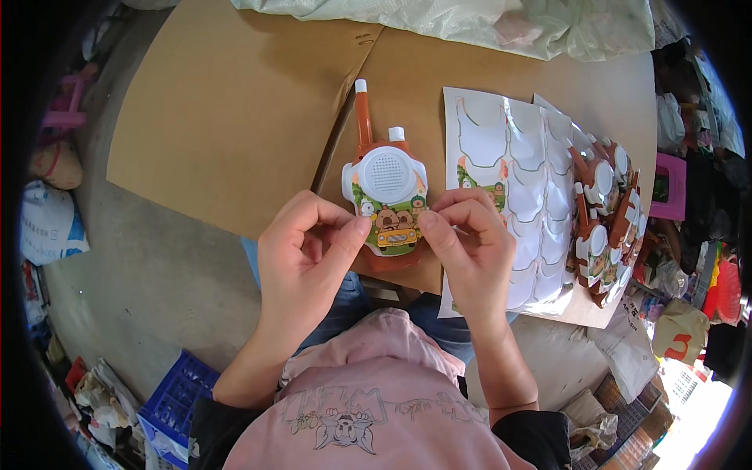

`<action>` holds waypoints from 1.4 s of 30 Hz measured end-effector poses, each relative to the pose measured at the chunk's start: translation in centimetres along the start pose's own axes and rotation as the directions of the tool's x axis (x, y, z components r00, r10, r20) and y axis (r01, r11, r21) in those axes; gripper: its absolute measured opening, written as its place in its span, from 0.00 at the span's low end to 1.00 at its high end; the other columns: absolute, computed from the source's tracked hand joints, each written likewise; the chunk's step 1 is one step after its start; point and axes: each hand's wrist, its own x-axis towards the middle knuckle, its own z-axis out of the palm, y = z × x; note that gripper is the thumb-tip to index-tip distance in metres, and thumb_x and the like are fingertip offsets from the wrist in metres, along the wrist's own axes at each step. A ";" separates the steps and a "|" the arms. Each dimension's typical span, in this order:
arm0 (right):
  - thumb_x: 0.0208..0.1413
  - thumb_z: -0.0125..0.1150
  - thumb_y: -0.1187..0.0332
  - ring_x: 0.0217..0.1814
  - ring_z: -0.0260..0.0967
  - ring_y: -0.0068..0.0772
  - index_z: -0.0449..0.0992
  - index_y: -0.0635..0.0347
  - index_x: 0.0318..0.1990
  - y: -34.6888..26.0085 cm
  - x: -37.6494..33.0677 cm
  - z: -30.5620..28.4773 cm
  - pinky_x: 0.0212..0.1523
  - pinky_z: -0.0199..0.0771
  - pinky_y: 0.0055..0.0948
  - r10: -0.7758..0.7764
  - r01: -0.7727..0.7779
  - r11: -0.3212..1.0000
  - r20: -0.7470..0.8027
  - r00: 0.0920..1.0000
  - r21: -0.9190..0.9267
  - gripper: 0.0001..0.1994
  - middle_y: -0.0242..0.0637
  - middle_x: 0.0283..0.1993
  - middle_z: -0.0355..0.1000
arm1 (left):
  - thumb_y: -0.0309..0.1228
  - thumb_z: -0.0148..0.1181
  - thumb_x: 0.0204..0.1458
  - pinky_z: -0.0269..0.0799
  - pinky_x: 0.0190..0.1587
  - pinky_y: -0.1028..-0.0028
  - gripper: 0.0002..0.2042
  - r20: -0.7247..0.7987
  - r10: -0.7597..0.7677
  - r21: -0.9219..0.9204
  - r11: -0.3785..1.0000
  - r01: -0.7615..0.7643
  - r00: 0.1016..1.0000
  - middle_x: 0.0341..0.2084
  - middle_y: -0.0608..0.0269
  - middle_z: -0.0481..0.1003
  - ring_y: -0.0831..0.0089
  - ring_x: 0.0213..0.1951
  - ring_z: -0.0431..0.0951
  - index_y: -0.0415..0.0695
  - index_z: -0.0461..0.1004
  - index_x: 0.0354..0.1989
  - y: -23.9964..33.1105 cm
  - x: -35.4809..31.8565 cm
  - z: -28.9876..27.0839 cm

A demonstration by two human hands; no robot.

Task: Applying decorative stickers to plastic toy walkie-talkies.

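Note:
A brown and white toy walkie-talkie (385, 174) lies on the cardboard-covered table before me, its antenna pointing away. A printed sticker (395, 229) with cartoon animals in a yellow car lies over its lower front. My left hand (307, 243) pinches the sticker's left edge between thumb and curled fingers. At the opposite edge, my right hand (474, 249) pinches it with thumb and forefinger. Whether the sticker's lower part is stuck down, I cannot tell. Close to my right hand lies a white sticker sheet (526, 207), mostly bare backing, with some printed pieces on its left side.
Several similar walkie-talkies (599, 239) are heaped at the table's right edge. A translucent plastic bag (446, 19) lies along the far edge. Brown cardboard (235, 102) covers the table, with a seam running through it. A blue crate (174, 403) stands on the floor at lower left.

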 end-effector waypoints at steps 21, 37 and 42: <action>0.53 0.67 0.77 0.32 0.63 0.16 0.72 0.67 0.27 0.6 -0.1 0.2 0.28 0.64 0.15 -0.068 0.067 0.995 0.002 0.998 -0.067 0.08 0.34 0.38 0.68 | 0.26 0.66 0.54 0.57 0.23 0.86 0.08 0.015 -0.021 -0.037 0.999 0.022 1.000 0.23 0.72 0.71 0.89 0.23 0.67 0.38 0.74 0.27 -0.4 0.2 -0.2; 0.54 0.65 0.79 0.34 0.60 0.14 0.71 0.67 0.28 0.2 -0.3 0.2 0.30 0.59 0.14 -0.063 0.066 0.994 0.029 0.998 -0.090 0.08 0.33 0.40 0.66 | 0.25 0.66 0.53 0.57 0.22 0.86 0.08 0.015 -0.004 -0.006 1.000 0.004 1.000 0.22 0.71 0.72 0.89 0.23 0.67 0.38 0.73 0.27 -0.5 0.3 -0.3; 0.54 0.65 0.79 0.34 0.61 0.15 0.71 0.67 0.28 0.2 -0.3 0.2 0.30 0.60 0.14 -0.052 0.054 0.996 0.022 0.998 -0.076 0.08 0.34 0.40 0.66 | 0.26 0.66 0.54 0.58 0.22 0.86 0.08 0.009 -0.021 -0.024 0.999 0.021 1.000 0.22 0.71 0.72 0.89 0.23 0.68 0.38 0.73 0.27 -0.4 0.3 -0.2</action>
